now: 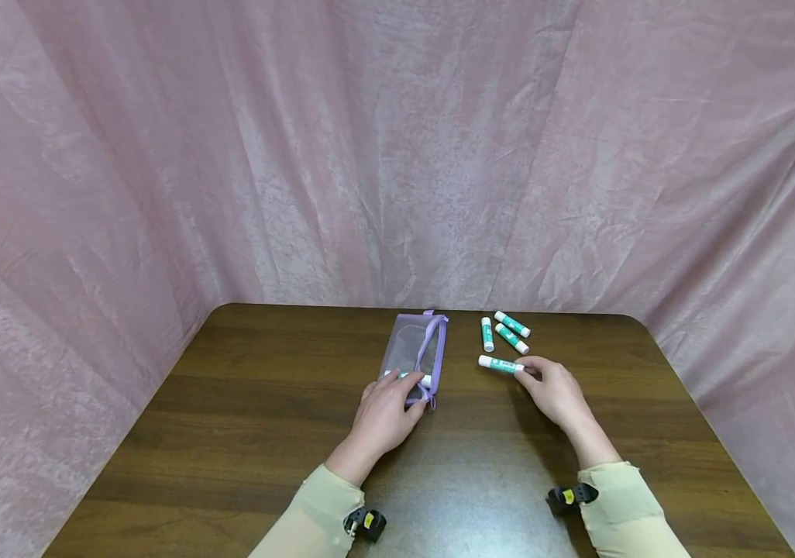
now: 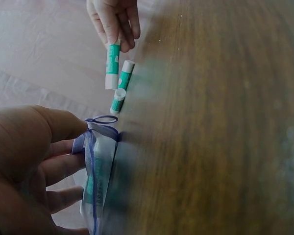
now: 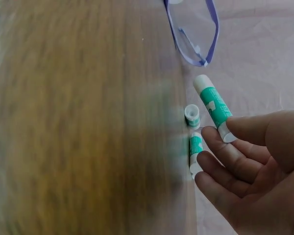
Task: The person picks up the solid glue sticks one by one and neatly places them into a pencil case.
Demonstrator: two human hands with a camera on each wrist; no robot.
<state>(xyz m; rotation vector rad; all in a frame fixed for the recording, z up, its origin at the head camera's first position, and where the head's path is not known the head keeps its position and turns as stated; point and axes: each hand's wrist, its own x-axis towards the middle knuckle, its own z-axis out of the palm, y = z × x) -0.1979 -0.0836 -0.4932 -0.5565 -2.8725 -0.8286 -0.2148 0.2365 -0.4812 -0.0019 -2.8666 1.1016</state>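
Near the worktop's [image 1: 244, 434] far edge, our left hand [image 1: 385, 411] pinches the zip pouch [image 1: 400, 345] and our right hand [image 1: 556, 391] a glue stick [image 1: 500, 364], so we judge this a packing step, next needing the pouch held wide.

A held green-and-white tube [image 1: 500, 364] points toward the purple-edged mesh pouch [image 1: 407, 350].

Right of centre in the head view, you see a teal-green tube [image 1: 501, 364] with white ends; the three tubes [image 1: 512, 339] above it match. Your pouch [image 1: 400, 341] is greyish mesh with purple edging. Your sleeves [image 1: 622, 504] are pale yellow-green, your desk [image 1: 265, 387] streaky brown, the curtain [image 1: 397, 155] mottled pink.
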